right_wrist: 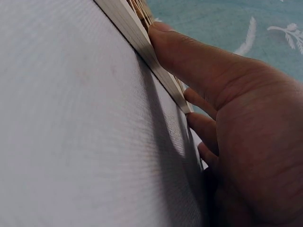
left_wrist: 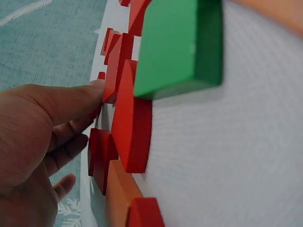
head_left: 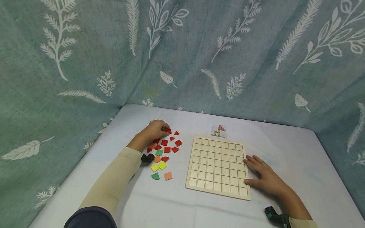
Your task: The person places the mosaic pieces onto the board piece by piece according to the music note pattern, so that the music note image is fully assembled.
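Observation:
At the back of a spread of small flat blocks, my left hand (head_left: 156, 129) pinches a red block (head_left: 169, 131) between thumb and fingers. Its outline is mostly covered by the fingers. In the left wrist view the thumb (left_wrist: 78, 97) is beside the red blocks, with a green square block (left_wrist: 175, 47) nearer the camera. A pale wooden grid board (head_left: 218, 163) lies flat, its squares bare. My right hand (head_left: 266, 177) rests with spread fingers along the board's right edge. The right wrist view shows that thumb (right_wrist: 189, 56) against the rim.
Around the left forearm lie red squares, triangles and quarter-rounds, plus yellow squares (head_left: 162, 165), orange squares (head_left: 168, 176) and a green quarter-round (head_left: 155, 176). A small printed pattern card (head_left: 219, 130) lies behind the board. White cloth (head_left: 176, 205) covers the table; patterned fabric (head_left: 194, 79) hangs behind.

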Action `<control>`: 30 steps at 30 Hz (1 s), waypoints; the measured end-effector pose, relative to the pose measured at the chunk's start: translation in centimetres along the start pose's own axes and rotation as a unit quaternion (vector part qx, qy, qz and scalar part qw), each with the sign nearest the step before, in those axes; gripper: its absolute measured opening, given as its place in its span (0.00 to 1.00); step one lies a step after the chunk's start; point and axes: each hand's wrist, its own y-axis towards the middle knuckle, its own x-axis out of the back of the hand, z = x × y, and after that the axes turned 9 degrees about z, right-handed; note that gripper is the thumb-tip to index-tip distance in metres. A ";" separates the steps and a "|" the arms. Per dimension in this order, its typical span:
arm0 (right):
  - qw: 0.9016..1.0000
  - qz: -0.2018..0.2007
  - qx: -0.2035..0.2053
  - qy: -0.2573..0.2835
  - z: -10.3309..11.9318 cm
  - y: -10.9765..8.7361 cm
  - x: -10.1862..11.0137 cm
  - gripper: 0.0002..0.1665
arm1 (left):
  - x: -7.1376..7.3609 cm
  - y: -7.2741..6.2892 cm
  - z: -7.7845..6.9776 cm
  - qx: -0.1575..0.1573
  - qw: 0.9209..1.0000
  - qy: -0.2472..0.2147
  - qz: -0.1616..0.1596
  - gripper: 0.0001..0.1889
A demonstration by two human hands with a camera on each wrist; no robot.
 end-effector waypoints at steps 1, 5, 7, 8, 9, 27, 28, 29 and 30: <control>1.000 0.001 -0.001 -0.001 0.0 0.1 0.0 0.53 | 0.1 0.0 0.0 -0.004 1.000 0.002 -0.001 0.15; 1.000 0.005 -0.007 -0.001 -0.1 0.2 0.0 0.53 | 0.2 -0.2 -0.3 -0.018 1.000 -0.013 -0.004 0.16; 1.000 0.007 -0.010 0.000 -0.2 0.2 0.0 0.54 | 0.1 -0.3 -0.6 -0.028 0.999 -0.027 -0.006 0.16; 1.000 0.007 -0.010 -0.001 -0.2 0.1 0.0 0.54 | 0.1 -0.3 -0.8 -0.034 0.999 -0.029 -0.006 0.16; 1.000 0.006 -0.008 -0.002 -0.1 0.1 0.1 0.54 | 0.0 -0.3 -1.1 -0.042 0.999 -0.029 -0.006 0.16; 1.000 0.000 -0.003 -0.002 -0.2 0.2 0.1 0.54 | -1.9 1.6 -8.0 -0.166 0.986 0.031 0.008 0.14; 1.000 -0.002 -0.003 -0.001 -0.2 0.2 0.2 0.53 | -2.1 1.8 -8.4 -0.172 0.985 0.031 0.008 0.14; 1.000 -0.004 -0.001 0.001 -0.2 0.2 0.1 0.53 | -2.4 1.9 -8.9 -0.181 0.983 0.034 0.007 0.14; 1.000 -0.005 0.002 0.004 -0.2 0.1 0.1 0.53 | -2.7 2.1 -9.2 -0.187 0.982 0.037 0.008 0.14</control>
